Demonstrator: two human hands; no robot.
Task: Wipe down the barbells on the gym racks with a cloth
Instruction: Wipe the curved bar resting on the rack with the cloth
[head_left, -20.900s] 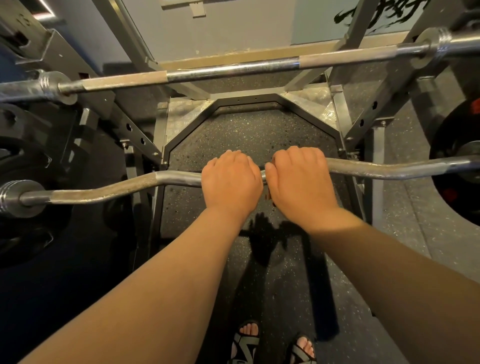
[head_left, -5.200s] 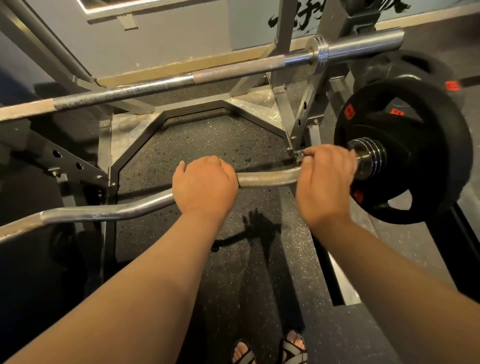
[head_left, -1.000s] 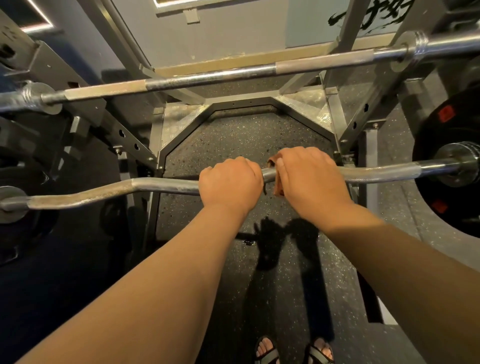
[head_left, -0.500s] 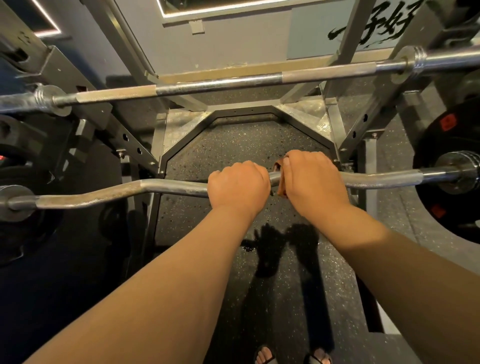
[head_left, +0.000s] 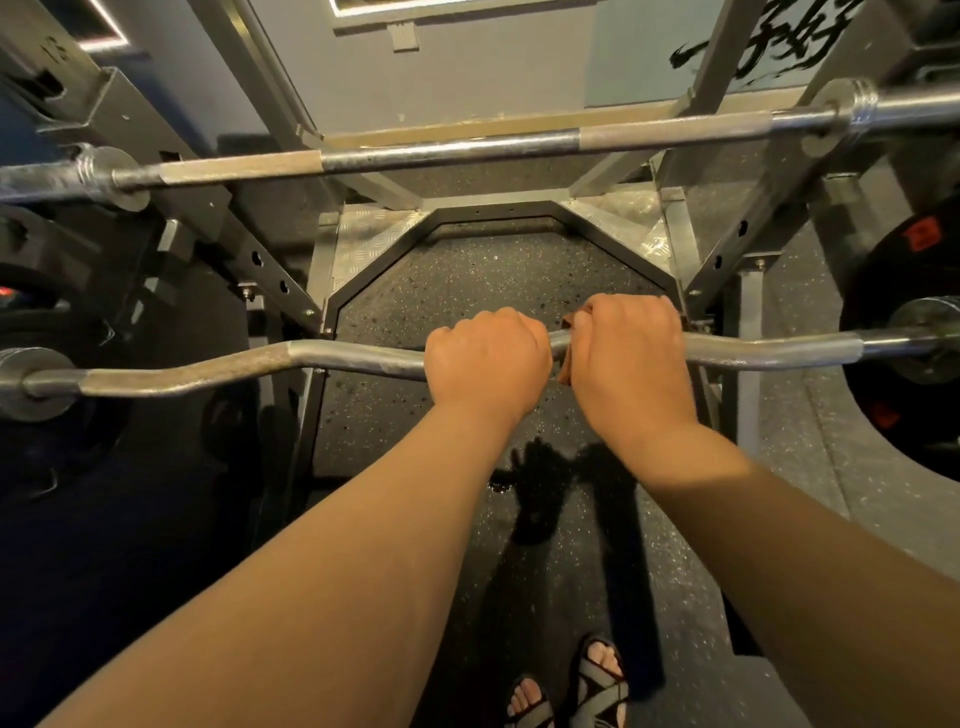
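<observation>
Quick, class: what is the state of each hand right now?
The left hand is closed, gripping the curved silver metal barbell.
The right hand is closed, holding the brown cloth against that barbell.

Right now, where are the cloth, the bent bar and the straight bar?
cloth (head_left: 567, 366), head view: brown fold against the bar.
bent bar (head_left: 337, 357), head view: bare shaft near its left bend.
straight bar (head_left: 447, 149), head view: smooth middle of shaft.
</observation>
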